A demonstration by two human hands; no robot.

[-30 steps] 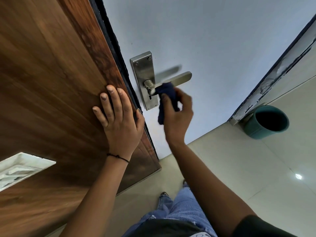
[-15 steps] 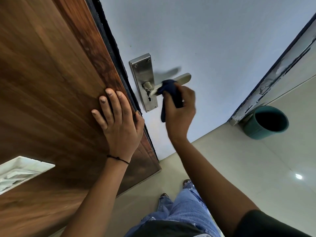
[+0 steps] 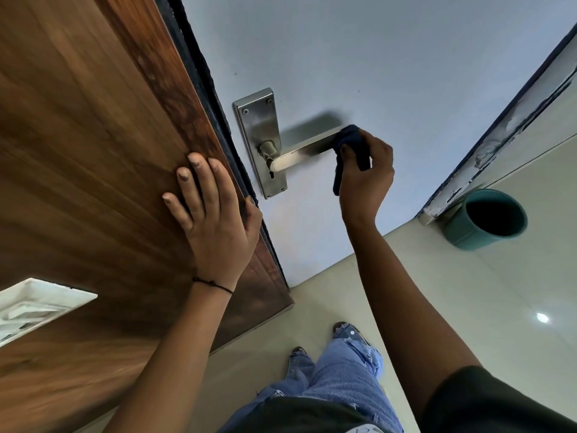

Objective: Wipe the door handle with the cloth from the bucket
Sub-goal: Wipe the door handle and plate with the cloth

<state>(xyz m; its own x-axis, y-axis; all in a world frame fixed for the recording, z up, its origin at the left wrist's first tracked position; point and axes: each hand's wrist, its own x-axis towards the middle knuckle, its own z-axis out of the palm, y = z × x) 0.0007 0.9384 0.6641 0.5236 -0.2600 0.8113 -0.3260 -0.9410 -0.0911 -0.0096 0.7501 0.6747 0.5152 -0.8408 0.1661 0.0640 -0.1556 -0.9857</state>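
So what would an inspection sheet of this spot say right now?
Surface: pale door, wooden panel at its edge.
Job's things: metal handle; dark cloth wrapped over its free end; teal bucket on the floor by the frame.
Clutter: nothing seen.
Grippers: left hand flat on the panel; right hand gripping the cloth.
Cables: nothing seen.
Surroundings: tiled floor, white recess in the panel.

Bucket (image 3: 485, 219) right of door handle (image 3: 304, 149)

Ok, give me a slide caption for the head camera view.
Right hand wipes the lever's tip with a dark cloth while the left hand braces the wooden door.
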